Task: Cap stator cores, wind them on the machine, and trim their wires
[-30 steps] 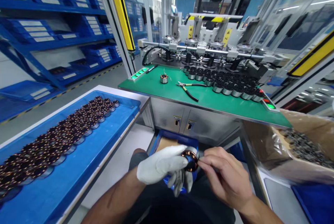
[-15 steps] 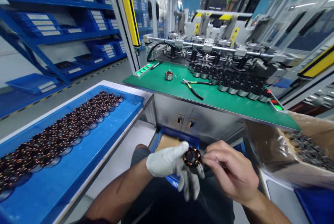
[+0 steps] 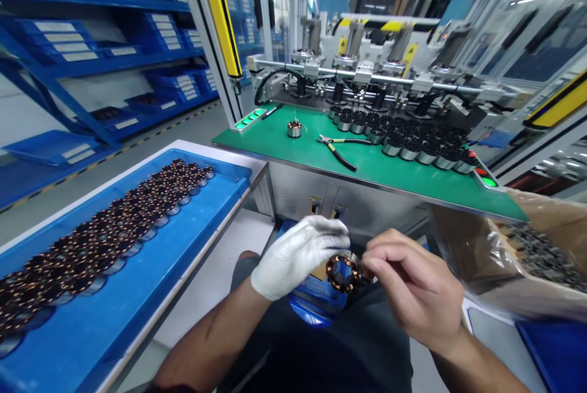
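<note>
A motor stator (image 3: 343, 272) with copper windings, black slot insulation and a silver rim is held over my lap, its round opening facing me. My right hand (image 3: 415, 286), bare, pinches at the stator's right edge with thumb and forefinger; whether it grips the rim or a wire end is too small to tell. My left hand (image 3: 300, 255), in a white glove, lies just above and left of the stator with its fingers stretched out. Those fingertips reach the upper rim, and the left thumb is hidden.
On the green worktop (image 3: 275, 142) are a single wound stator (image 3: 294, 129), pliers (image 3: 339, 150) and rows of black-topped stators (image 3: 403, 136), before a machine (image 3: 367, 75). A blue tray (image 3: 183, 240) of wound stators is left; a carton (image 3: 504, 271) of grey parts is right.
My left hand has turned from cupping the stator to lying flat above it with fingers extended. The stator has tilted and shifted slightly right, while my right hand keeps its pinch.
</note>
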{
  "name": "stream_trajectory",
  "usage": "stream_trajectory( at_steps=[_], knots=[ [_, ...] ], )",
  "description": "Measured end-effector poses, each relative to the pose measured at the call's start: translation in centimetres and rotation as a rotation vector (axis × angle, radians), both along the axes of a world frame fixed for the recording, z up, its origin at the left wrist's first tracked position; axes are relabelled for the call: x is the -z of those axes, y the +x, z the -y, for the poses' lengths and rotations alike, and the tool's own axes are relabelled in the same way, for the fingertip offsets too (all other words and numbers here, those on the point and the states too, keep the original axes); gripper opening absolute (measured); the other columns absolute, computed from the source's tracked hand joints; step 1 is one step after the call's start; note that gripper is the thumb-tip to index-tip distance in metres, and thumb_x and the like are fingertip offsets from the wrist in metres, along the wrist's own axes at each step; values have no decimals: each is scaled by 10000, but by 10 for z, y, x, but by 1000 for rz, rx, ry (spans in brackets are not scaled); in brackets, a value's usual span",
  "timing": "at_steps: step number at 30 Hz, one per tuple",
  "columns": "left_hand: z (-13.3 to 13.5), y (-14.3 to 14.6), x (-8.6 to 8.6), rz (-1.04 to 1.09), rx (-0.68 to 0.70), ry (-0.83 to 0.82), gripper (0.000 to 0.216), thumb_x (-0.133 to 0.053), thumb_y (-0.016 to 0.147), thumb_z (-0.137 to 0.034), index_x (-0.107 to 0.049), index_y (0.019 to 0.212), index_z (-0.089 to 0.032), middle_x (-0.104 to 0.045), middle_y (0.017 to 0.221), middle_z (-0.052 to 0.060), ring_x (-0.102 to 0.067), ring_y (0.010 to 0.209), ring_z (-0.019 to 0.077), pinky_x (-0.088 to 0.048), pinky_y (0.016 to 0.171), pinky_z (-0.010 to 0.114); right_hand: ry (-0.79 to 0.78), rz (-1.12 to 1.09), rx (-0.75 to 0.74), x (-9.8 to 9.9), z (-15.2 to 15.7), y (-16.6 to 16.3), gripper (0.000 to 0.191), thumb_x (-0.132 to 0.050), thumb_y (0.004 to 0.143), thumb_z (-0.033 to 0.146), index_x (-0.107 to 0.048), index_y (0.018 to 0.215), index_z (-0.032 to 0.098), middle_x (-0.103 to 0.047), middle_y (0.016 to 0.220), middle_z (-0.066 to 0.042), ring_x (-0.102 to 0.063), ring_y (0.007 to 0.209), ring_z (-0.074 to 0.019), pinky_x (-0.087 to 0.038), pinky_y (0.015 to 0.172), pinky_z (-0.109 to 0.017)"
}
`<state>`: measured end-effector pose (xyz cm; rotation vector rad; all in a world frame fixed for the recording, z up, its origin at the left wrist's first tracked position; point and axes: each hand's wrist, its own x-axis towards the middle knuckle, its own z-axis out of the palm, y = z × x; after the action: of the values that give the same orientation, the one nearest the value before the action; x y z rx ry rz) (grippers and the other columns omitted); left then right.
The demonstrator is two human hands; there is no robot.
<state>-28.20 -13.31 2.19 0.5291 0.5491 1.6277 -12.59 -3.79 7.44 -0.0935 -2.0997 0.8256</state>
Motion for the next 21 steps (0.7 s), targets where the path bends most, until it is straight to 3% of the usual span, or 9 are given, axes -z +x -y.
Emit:
stream_trajectory(
  at_steps=[3,6,8,10,12,16,21],
  knots=[
    [-3,-3,10,-77,329,-159,598,-587,783,-702,-653,842,-111,-711,767,94,-688,674,185,-539,635,266,44,21,-113,-1,-5,1,147,-587,854,1,-630,861,141,-636,736,-36,-595,675,-117,-498,586,-231],
    [-1,-3,11,-108,513,-127,665,-600,736,-737,-626,922,-100,-711,713,111,-629,448,178,-435,392,226,66,28,-92,1,-6,2,146,-599,851,0,-630,877,141,-638,749,-36,-596,685,-116,-498,596,-230],
    [2,-1,7,-152,403,-99,562,-736,730,-546,-572,1089,-147,-722,816,81,-650,472,165,-428,375,194,73,41,13,2,-4,2,132,-611,858,14,-631,867,144,-637,752,-28,-598,693,-106,-492,616,-220],
    [3,2,3,-202,140,-85,587,-821,681,-252,-508,1177,-222,-702,969,40,-688,583,139,-494,468,181,56,67,152,3,0,1,115,-620,870,38,-631,834,146,-635,747,-18,-595,688,-92,-479,626,-205],
    [3,6,2,-278,-102,-64,662,-809,626,-70,-492,1170,-272,-659,1104,14,-707,750,131,-547,611,197,12,90,246,4,3,-2,128,-621,882,64,-626,789,151,-629,734,-9,-586,673,-83,-468,622,-195],
    [7,8,6,-625,-338,-12,639,-825,579,-48,-567,1125,-255,-614,1265,48,-640,1115,199,-548,871,260,-92,82,210,4,3,-9,178,-596,906,98,-618,739,156,-613,698,0,-575,644,-84,-456,603,-203],
    [17,-1,-4,-1165,-278,23,444,-816,691,-195,-649,1094,-272,-625,1305,49,-631,1152,226,-524,959,325,-150,49,70,5,-3,-14,209,-605,898,92,-594,698,151,-603,671,-6,-560,627,-92,-444,593,-216]
  ],
)
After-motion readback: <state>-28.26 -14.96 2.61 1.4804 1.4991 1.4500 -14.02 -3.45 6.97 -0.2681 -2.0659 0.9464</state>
